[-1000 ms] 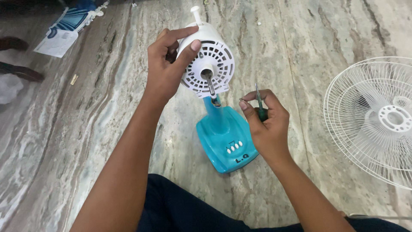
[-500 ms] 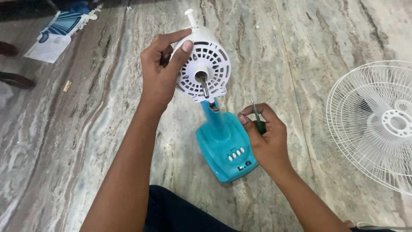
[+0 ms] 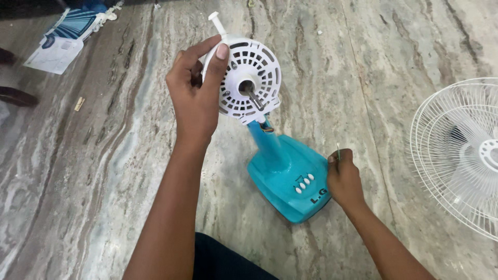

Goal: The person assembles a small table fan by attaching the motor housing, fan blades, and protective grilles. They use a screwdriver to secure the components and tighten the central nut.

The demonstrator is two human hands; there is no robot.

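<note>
The white motor housing [image 3: 248, 78] of a small table fan stands tilted above the marble floor [image 3: 104, 171], its slotted round face turned up toward the camera with a bare metal shaft [image 3: 254, 98] poking out of the centre. A white knob [image 3: 217, 22] sticks up from its top edge. The housing sits on a teal neck that runs down into the teal fan base [image 3: 288, 179], which rests on the floor and carries a row of small white buttons [image 3: 303, 184].

The left hand [image 3: 197, 93] has its grip clamped on the housing's left side, fingers curled behind the rim and the thumb laid over the front edge. The right hand [image 3: 343, 179] rests just beside the right edge of the base, its grip closed around a thin screwdriver [image 3: 339, 152] whose tip points up out of the fist.

Well apart to the right, a white wire fan guard [image 3: 459, 155] lies flat on the floor, partly cut off by the frame. In the far upper left lies a blue and white printed sheet [image 3: 62, 39], and a small tan scrap [image 3: 79, 103] lies near it.
</note>
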